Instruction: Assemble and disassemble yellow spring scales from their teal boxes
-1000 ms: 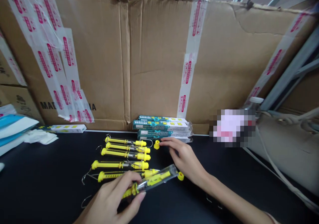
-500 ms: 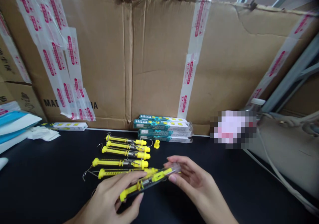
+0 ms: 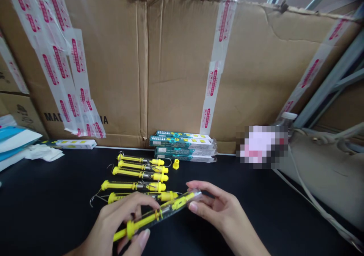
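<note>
Fingers of L hand [image 3: 110, 222] grip clear tube [image 3: 167, 211] nr L end; yellow scales [image 3: 133, 186] just beyond tube; loose cap [image 3: 176, 164] farther beyond it; R hand [image 3: 222, 212] pinches tube's R tip. Step: prob. adjusting tube; next needs steady hold.

The carton [image 3: 182, 70] is showing black "MAD" and a final "A", tape [image 3: 77, 57] covering the space between. A box [image 3: 196, 143] is bearing yellow "力".

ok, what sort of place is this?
Likely a workshop or packing station: yellow hooked tubes lined up on a black tabletop, stacked teal-and-white boxes, and a large taped cardboard panel behind.
</note>
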The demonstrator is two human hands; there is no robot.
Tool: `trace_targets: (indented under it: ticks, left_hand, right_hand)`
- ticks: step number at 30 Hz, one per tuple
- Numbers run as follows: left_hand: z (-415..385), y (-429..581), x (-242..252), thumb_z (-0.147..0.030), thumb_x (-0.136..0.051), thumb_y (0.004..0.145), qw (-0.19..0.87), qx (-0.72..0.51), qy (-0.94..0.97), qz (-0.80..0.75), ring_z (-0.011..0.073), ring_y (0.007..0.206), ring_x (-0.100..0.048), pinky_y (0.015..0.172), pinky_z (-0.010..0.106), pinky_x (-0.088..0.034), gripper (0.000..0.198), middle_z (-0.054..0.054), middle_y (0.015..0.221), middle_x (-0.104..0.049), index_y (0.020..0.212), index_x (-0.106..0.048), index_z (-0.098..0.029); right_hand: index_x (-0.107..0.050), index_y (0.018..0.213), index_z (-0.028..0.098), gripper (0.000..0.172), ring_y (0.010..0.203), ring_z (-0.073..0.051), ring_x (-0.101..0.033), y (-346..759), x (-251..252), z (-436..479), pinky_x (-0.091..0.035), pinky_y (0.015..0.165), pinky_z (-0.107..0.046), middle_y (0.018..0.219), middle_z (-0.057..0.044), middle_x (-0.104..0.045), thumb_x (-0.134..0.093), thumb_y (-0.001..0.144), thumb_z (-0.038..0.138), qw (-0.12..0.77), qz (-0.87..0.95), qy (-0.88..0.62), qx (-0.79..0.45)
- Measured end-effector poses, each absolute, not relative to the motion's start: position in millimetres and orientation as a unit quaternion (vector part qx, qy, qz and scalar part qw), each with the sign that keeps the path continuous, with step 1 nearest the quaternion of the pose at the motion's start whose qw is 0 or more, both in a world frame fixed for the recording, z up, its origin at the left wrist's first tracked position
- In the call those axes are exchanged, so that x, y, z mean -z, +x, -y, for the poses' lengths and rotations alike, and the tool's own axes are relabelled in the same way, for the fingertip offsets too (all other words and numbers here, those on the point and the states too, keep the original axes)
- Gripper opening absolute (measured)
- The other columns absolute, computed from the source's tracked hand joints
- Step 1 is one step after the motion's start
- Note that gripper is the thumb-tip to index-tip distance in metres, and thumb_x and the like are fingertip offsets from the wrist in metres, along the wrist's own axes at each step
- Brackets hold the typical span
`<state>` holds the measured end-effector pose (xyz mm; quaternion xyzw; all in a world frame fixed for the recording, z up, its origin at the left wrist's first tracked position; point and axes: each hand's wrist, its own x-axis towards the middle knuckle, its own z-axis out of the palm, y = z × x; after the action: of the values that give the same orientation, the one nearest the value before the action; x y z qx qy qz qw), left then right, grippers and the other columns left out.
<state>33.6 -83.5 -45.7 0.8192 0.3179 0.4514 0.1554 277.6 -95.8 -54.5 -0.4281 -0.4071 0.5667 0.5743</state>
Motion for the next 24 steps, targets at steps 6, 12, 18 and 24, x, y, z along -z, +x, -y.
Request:
trace_targets:
  ticks: [6,12,18,24]
  left_hand:
    - [86,33,54,-0.022,-0.063,0.075,0.108,-0.442,0.810,-0.370,0.0046,0.048,-0.058,0.054,0.011,-0.052,0.041,-0.014,0.082,-0.075,0.112,-0.067,-0.040]
    - [75,32,58,-0.024,-0.074,0.077,0.086,-0.428,0.838,-0.328,0.0067,0.053,-0.065,0.053,0.012,-0.052,0.033,-0.013,0.085,-0.079,0.106,-0.072,-0.038]
    - [71,33,65,-0.032,-0.070,0.090,0.092,-0.436,0.825,-0.348,0.0075,0.046,-0.057,0.048,0.015,-0.049,0.004,-0.009,0.069,-0.070,0.089,-0.068,-0.028]
    - [74,34,62,-0.030,-0.070,0.088,0.096,-0.447,0.825,-0.333,0.0058,0.040,-0.052,0.039,0.011,-0.044,0.011,-0.008,0.070,-0.071,0.082,-0.063,-0.026]
  right_hand:
    - [-0.080,0.094,0.026,0.049,0.074,-0.012,-0.075,256,54,105,-0.060,0.069,-0.016,0.083,0.003,-0.078,-0.104,0.050,0.027,0.572,0.394,-0.418,-0.586]
    - [-0.078,0.097,0.025,0.055,0.081,-0.018,-0.079,258,72,103,-0.063,0.073,-0.022,0.087,0.001,-0.081,-0.104,0.049,0.026,0.572,0.411,-0.394,-0.590]
    - [-0.081,0.098,0.021,0.040,0.095,-0.021,-0.078,266,52,107,-0.061,0.089,-0.028,0.095,-0.006,-0.083,-0.093,0.070,0.047,0.542,0.406,-0.408,-0.613]
    - [-0.083,0.083,0.020,0.029,0.071,-0.013,-0.073,285,46,95,-0.059,0.072,-0.021,0.075,-0.003,-0.080,-0.089,0.076,0.047,0.496,0.494,-0.449,-0.556]
